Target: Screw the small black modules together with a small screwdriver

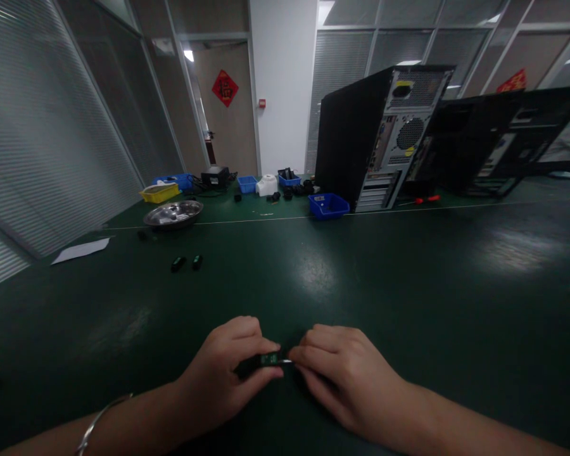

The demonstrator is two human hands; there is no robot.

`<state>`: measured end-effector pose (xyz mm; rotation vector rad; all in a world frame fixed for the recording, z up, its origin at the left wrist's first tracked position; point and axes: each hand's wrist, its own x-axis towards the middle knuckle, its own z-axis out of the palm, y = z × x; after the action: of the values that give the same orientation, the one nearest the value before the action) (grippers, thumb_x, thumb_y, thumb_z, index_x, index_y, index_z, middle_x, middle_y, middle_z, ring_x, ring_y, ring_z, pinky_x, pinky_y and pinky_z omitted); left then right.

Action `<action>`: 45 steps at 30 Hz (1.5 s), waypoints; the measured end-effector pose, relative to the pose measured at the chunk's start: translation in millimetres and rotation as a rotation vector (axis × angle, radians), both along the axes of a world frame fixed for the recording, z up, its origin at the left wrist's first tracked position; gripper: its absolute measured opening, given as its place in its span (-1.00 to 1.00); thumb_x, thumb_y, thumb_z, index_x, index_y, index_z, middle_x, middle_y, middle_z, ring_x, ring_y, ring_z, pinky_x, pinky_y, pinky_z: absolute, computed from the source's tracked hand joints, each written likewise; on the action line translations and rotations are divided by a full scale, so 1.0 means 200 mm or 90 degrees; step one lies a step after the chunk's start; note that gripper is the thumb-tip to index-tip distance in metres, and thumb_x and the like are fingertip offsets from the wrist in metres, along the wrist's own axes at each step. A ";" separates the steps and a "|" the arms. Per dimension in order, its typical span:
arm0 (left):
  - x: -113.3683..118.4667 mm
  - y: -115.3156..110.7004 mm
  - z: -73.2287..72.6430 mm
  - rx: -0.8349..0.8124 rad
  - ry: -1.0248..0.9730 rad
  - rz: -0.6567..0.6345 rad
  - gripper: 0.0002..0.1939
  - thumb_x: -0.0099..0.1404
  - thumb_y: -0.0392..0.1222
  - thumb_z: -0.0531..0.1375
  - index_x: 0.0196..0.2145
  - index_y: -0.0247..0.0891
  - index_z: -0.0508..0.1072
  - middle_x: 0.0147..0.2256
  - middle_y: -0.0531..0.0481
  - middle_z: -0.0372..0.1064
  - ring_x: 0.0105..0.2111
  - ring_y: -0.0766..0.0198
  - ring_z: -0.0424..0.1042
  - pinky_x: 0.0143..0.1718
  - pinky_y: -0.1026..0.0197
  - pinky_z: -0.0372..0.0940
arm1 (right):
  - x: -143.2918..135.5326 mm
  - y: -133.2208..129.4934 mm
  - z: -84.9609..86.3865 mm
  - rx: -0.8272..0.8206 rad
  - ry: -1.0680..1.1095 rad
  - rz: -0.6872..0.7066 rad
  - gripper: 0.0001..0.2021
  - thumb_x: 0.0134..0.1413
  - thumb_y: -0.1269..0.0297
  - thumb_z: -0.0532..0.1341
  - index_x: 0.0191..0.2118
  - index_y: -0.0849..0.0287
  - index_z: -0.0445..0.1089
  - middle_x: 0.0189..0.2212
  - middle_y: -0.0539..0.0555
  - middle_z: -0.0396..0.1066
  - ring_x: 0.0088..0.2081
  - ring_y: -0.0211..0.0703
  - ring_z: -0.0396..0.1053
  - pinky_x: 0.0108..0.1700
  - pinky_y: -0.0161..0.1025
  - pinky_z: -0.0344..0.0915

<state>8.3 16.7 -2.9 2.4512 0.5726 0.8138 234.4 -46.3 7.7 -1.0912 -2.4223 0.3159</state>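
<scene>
Low over the green table, my left hand [235,367] pinches a small dark device with a green circuit board [268,360] between thumb and fingers. Close by on the right, my right hand [344,373] is closed, its fingertips on a thin, bright metal tip [285,361] that meets the board's right end. Whether that tip is a tool or part of the device I cannot tell. Farther off to the left lie two similar small black pieces, one black piece with a green top [178,263] and another beside it [197,261].
A metal bowl [173,214] with small parts and a yellow tray [160,192] stand at the back left. A blue bin [329,206] sits before a black computer tower [351,133]. White paper [80,251] lies at the left edge; a red-handled tool [427,199] lies by the computers.
</scene>
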 end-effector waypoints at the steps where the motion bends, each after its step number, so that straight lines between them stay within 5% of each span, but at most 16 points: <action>1: 0.00 0.00 0.00 0.009 0.001 -0.002 -0.88 0.27 -0.35 0.29 -0.22 -0.36 0.60 -0.43 -0.08 0.39 -0.43 0.18 0.35 -0.43 0.20 0.21 | 0.00 0.00 0.00 -0.001 0.001 -0.001 -0.79 0.32 0.43 0.06 -0.11 0.19 0.44 -0.33 0.08 0.46 -0.35 -0.13 0.33 -0.34 -0.20 0.13; 16: -0.01 0.01 -0.03 -0.058 -0.006 -0.005 -0.86 0.30 -0.31 0.29 -0.16 -0.29 0.59 -0.39 -0.05 0.38 -0.42 0.21 0.38 -0.41 0.22 0.23 | 0.00 -0.01 -0.01 -0.099 0.078 -0.026 -0.79 0.31 0.40 0.08 -0.16 0.21 0.48 -0.36 0.07 0.44 -0.34 -0.16 0.37 -0.31 -0.26 0.21; 45: 0.00 0.00 0.00 0.014 -0.002 -0.006 -0.87 0.30 -0.31 0.27 -0.19 -0.34 0.58 -0.42 -0.08 0.38 -0.43 0.20 0.36 -0.43 0.22 0.21 | -0.01 0.00 0.05 -0.178 0.135 -0.023 -0.78 0.30 0.39 0.09 -0.25 0.21 0.49 -0.40 0.04 0.41 -0.39 -0.22 0.38 -0.35 -0.32 0.23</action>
<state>7.3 15.9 -2.9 2.4706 0.5529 0.8244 232.2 -46.3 16.9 -1.1515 -2.2126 0.7384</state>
